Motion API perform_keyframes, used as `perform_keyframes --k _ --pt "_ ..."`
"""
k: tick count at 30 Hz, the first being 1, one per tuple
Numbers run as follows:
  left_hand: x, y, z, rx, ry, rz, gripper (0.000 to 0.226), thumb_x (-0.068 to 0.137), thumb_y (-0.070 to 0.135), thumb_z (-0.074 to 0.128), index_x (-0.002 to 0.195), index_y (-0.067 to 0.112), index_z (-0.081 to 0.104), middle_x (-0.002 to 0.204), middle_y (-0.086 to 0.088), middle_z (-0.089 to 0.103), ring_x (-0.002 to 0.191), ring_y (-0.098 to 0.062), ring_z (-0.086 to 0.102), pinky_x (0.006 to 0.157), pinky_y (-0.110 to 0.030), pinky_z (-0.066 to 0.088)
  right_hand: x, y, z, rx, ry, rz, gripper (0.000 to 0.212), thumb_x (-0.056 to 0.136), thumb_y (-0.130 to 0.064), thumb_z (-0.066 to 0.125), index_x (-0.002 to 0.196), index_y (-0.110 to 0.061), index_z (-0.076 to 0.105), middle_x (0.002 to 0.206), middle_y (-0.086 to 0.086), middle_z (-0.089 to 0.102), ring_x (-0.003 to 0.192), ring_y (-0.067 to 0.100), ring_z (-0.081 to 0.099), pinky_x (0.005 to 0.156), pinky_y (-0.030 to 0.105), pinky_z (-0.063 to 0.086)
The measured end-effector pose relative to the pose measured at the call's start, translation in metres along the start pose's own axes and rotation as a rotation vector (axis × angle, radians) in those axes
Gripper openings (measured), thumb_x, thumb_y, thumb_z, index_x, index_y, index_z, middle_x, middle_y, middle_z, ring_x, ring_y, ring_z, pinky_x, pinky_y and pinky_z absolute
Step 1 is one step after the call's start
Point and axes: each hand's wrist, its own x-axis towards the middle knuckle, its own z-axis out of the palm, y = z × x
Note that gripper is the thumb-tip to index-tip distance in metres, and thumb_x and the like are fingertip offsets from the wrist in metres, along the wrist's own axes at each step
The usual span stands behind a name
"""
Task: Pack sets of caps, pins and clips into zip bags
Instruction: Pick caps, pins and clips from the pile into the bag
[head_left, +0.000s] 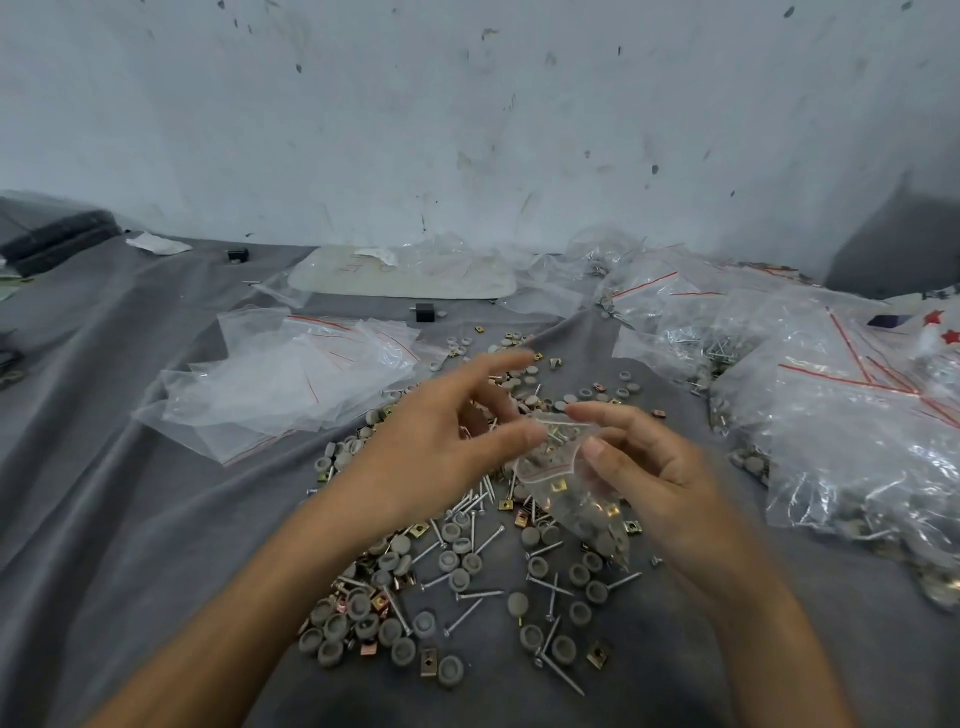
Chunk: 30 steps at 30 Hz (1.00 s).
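A small clear zip bag (574, 499) hangs over the pile, with caps, pins and brass clips inside it. My right hand (654, 467) pinches its top edge between thumb and forefinger. My left hand (441, 441) hovers just left of the bag's mouth with fingers spread and blurred; whether it touches the bag is unclear. Below lies a loose heap of grey round caps (447, 561), silver pins (467, 610) and brass clips (428, 657) on grey cloth (130, 493).
A stack of empty zip bags (280, 379) lies to the left. Filled bags (841, 415) pile up on the right. A white tray (405, 275) and a small black block (425, 312) sit near the stained back wall.
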Motion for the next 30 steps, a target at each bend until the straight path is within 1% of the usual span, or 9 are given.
perform_keyframes --k 2,4,6,12,17,21,26,28,30 --pt "0.003 -0.005 -0.009 -0.076 0.151 -0.003 0.028 0.092 0.037 0.068 0.118 0.043 0.061 0.092 0.014 0.068 0.073 0.0 0.062 0.062 -0.016 0.051 0.0 -0.001 -0.001 0.022 0.019 -0.002 0.029 0.083 -0.036 0.065 0.11 -0.04 0.075 0.092 0.005 0.068 0.08 0.012 0.063 0.073 0.022 0.052" --pt "0.007 -0.014 -0.02 -0.041 0.282 -0.018 0.006 0.095 0.032 0.067 0.1 0.033 0.067 0.078 0.013 0.065 0.067 0.001 0.056 0.059 -0.017 0.047 0.001 -0.001 -0.002 0.035 0.031 -0.001 0.03 0.082 -0.036 0.066 0.11 -0.038 0.076 0.09 0.005 0.068 0.079 0.011 0.063 0.071 0.022 0.052" --pt "0.009 -0.028 -0.028 0.093 0.291 -0.054 0.007 0.095 0.033 0.067 0.088 0.03 0.068 0.07 0.017 0.061 0.062 0.0 0.052 0.06 -0.021 0.043 0.001 -0.001 -0.002 0.041 0.039 -0.004 0.031 0.082 -0.037 0.066 0.111 -0.036 0.076 0.088 0.003 0.068 0.078 0.011 0.062 0.07 0.022 0.051" --pt "0.006 -0.057 -0.026 0.65 -0.021 -0.186 0.009 0.096 0.037 0.064 0.088 0.035 0.064 0.083 0.019 0.064 0.073 0.003 0.056 0.061 -0.023 0.039 0.002 0.002 -0.002 0.042 0.035 -0.011 0.03 0.084 -0.037 0.067 0.112 -0.035 0.075 0.087 0.004 0.067 0.077 0.012 0.062 0.069 0.02 0.05" --pt "0.001 -0.074 -0.02 0.905 -0.157 -0.233 0.015 0.094 0.051 0.062 0.095 0.036 0.06 0.089 0.018 0.058 0.085 -0.008 0.054 0.063 -0.029 0.038 0.002 0.003 -0.003 0.046 0.032 -0.007 0.03 0.084 -0.036 0.066 0.113 -0.035 0.075 0.088 0.005 0.068 0.077 0.013 0.063 0.07 0.021 0.051" --pt "0.001 -0.077 -0.019 0.89 -0.122 -0.25 0.019 0.097 0.052 0.058 0.093 0.034 0.064 0.087 0.016 0.063 0.086 -0.008 0.06 0.064 -0.03 0.047 0.002 0.003 -0.002 0.028 0.029 0.0 0.03 0.083 -0.037 0.066 0.112 -0.036 0.075 0.09 0.011 0.068 0.078 0.015 0.063 0.07 0.023 0.051" --pt "-0.001 -0.073 -0.013 0.997 -0.102 -0.18 0.016 0.102 0.034 0.05 0.102 0.029 0.065 0.105 0.011 0.065 0.102 -0.013 0.059 0.078 -0.031 0.05 0.002 0.002 -0.003 0.038 0.027 -0.008 0.029 0.084 -0.035 0.066 0.111 -0.036 0.076 0.09 0.015 0.067 0.078 0.015 0.063 0.071 0.023 0.052" --pt "-0.002 -0.065 -0.014 0.817 0.012 -0.156 0.015 0.103 0.035 0.051 0.101 0.03 0.065 0.099 0.016 0.063 0.095 -0.004 0.059 0.079 -0.031 0.052 0.002 0.001 -0.003 0.048 0.033 -0.009 0.029 0.083 -0.035 0.067 0.11 -0.036 0.076 0.091 0.017 0.067 0.078 0.015 0.063 0.071 0.023 0.052" --pt "0.0 -0.049 -0.014 0.538 0.134 -0.1 0.012 0.101 0.037 0.056 0.096 0.033 0.066 0.085 0.02 0.063 0.081 0.003 0.058 0.068 -0.02 0.047 0.002 0.001 -0.004 0.049 0.037 -0.006 0.029 0.083 -0.034 0.067 0.11 -0.036 0.076 0.089 0.012 0.067 0.078 0.014 0.064 0.071 0.022 0.052"
